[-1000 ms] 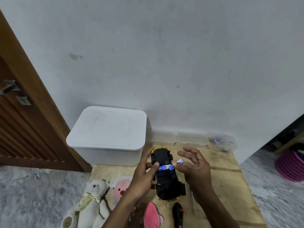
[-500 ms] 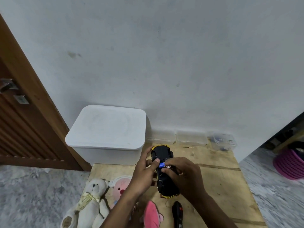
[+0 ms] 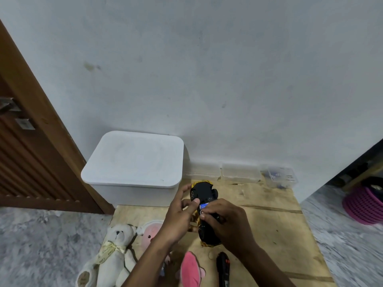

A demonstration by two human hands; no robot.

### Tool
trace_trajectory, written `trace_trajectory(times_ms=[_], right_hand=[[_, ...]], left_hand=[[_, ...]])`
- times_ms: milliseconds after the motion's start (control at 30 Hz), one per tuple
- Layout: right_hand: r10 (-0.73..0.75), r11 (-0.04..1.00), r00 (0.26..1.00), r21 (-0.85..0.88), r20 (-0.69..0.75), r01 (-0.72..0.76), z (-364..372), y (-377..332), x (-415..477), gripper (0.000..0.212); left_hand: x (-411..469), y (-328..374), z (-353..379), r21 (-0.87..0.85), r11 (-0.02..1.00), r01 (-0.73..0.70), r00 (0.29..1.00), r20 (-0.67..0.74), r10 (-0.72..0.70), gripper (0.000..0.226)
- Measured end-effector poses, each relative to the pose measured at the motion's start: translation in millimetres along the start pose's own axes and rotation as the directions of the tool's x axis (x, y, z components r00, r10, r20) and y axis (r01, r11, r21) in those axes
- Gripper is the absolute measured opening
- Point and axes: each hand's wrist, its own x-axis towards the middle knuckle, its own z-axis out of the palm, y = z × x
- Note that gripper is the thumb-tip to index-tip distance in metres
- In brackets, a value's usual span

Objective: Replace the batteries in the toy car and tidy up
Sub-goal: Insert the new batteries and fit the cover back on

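The black and yellow toy car (image 3: 204, 193) lies upside down on the plywood board (image 3: 269, 224), its underside facing up. My left hand (image 3: 182, 214) grips its left side, thumb resting near the middle. My right hand (image 3: 226, 222) covers the car's rear half, with fingers curled down over a blue and white battery (image 3: 204, 205) in the compartment. Only a small part of the battery shows between my fingers.
A white lidded bin (image 3: 134, 168) stands at the back left. Clear plastic boxes (image 3: 240, 172) line the wall. A cream teddy bear (image 3: 114, 251), pink plush toys (image 3: 149, 235) and a black tool (image 3: 222, 270) lie near the front edge. A pink basket (image 3: 364, 206) sits right.
My right hand, which held a battery open-fingered beside the car, has come down over the compartment with its fingers curled on the battery. My left hand has kept its grip.
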Motion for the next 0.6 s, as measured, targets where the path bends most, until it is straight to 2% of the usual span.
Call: trace_trajectory(times_ms=[300,467,533,600], right_hand=[[0.06,0.985,0.998,-0.16,0.008,-0.058,3,-4,-2,0.01],[0.123,0.978,0.991,-0.177,0.056,-0.111,1,-7,3,0.011],[0.158,0.985,0.987,-0.078,0.017,-0.156,-2,-9,6,0.013],[0.299,0.933,0.954,0.204,0.012,-0.295,-8,-13,10,0.027]], left_hand=[[-4,2,2,-0.014,0.999,-0.051,0.999,-0.02,0.05,0.041],[-4,2,3,0.005,0.999,-0.044,0.999,-0.005,0.044,0.041],[-5,2,2,0.013,1.0,-0.024,1.0,0.0,0.024,0.041],[-6,2,1,0.004,1.0,-0.004,1.0,-0.009,0.004,0.04]])
